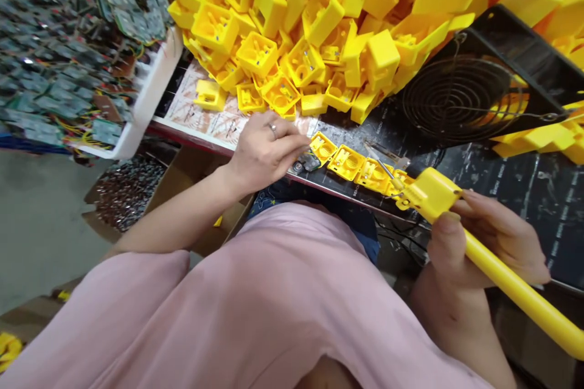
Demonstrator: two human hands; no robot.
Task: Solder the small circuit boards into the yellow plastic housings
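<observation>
My left hand [269, 155], with a ring on one finger, is at the left end of a row of small open yellow plastic cases. Its fingertips pinch together by the end case [323, 149]; whatever is between them is hidden. Just below the fingertips is a small dark circuit board [308, 161]. More open cases [345, 163] run rightward along the bench edge. In my right hand [483, 243] is a yellow soldering iron [433, 191] with a boxy head and long round handle. Its thin metal tip points left, over the right end of the row.
A large heap of yellow cases [292, 61] covers the back of the black bench [515, 219]. A black fan [460, 97] with a wire grille stands at the right. A white tray [157, 94] of wired circuit boards is left. Below it, a cardboard box [182, 176] holds small metallic parts.
</observation>
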